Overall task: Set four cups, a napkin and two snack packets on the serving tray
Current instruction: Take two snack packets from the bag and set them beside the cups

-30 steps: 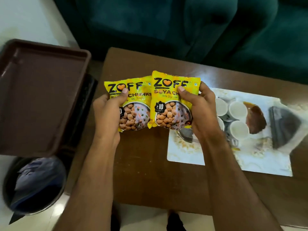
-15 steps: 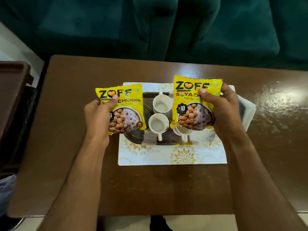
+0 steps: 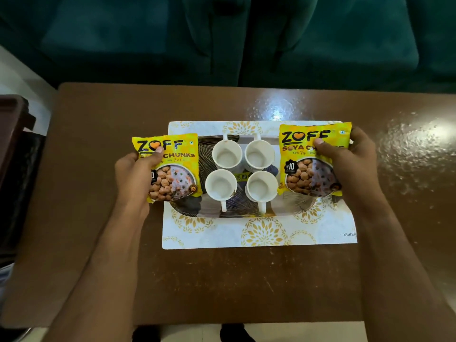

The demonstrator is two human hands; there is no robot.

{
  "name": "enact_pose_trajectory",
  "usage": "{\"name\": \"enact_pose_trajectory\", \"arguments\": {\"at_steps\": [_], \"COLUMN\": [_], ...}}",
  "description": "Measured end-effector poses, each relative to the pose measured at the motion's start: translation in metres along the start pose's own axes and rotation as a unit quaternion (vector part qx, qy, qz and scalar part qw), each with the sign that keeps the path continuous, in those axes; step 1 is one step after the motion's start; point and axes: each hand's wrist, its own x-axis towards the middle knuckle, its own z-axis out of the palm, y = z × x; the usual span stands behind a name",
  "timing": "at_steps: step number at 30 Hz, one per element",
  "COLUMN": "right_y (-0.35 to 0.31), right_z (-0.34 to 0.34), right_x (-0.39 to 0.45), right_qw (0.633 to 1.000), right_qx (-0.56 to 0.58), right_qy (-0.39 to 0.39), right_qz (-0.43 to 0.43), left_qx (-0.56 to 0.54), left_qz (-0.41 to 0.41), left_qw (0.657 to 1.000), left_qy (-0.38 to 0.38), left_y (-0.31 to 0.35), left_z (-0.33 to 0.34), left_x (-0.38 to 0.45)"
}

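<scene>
Packets were the step in hand: left packet (image 3: pixel 172 166) was gripped by the left hand (image 3: pixel 134 176) over the left end of the serving tray (image 3: pixel 246 213), right packet (image 3: pixel 312 159) by the right hand (image 3: pixel 350 164) over its right end. Four cups (image 3: pixel 243 172) were seen at the tray's centre. Lowering and release judged next. Napkin could not be made out; tray ends were hidden. Tray stood on a placemat (image 3: pixel 259 233) on the worktop (image 3: pixel 98 144).
</scene>
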Motion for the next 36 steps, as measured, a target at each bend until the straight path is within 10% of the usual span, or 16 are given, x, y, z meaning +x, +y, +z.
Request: {"name": "enact_pose_trajectory", "arguments": {"at_steps": [36], "right_y": [0.064], "right_z": [0.04], "right_x": [0.004], "right_qw": [0.944], "right_qx": [-0.309], "right_qy": [0.077], "right_qz": [-0.085], "left_qx": [0.261], "left_qz": [0.153], "left_qw": [0.947], "left_qy": [0.106], "left_y": [-0.039], "left_z": [0.037], "left_x": [-0.005]}}
